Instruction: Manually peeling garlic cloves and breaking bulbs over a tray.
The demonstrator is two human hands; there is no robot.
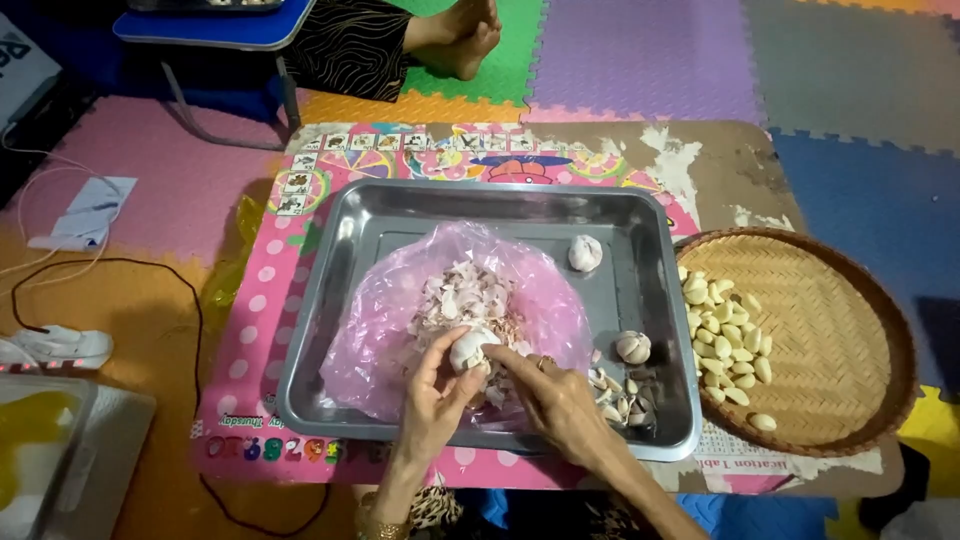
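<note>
Foam floor tiles in pink, orange, green, purple and blue lie under a low desk (720, 170) with a worn printed cover; another person's bare feet (470, 35) rest at the top edge.

Going left to right, I note one steel tray (330, 300) on the desk, holding one pink bag (390, 320) spread flat with a heap of papery skins (465, 295) on it. My left hand (432, 395) and right hand (555, 400) meet over the bag, and both grips are closed on one garlic bulb (472, 348), fingertips pressed to its sides.

My judgement on handling: keep the bulb low over the bag so loose skin drops onto the heap, steady it with the left grip and pry cloves apart with the right thumb, without crushing.

Count, continuing right: two more whole bulbs in the tray, one near the far wall (585, 252) and one at the right wall (632, 347); a small pile of split cloves (618, 400) in the near right corner, too jumbled to number. One round woven basket (840, 340) sits just beside the tray, holding peeled cloves (725, 340), roughly thirty; one lies apart near the front rim.
</note>
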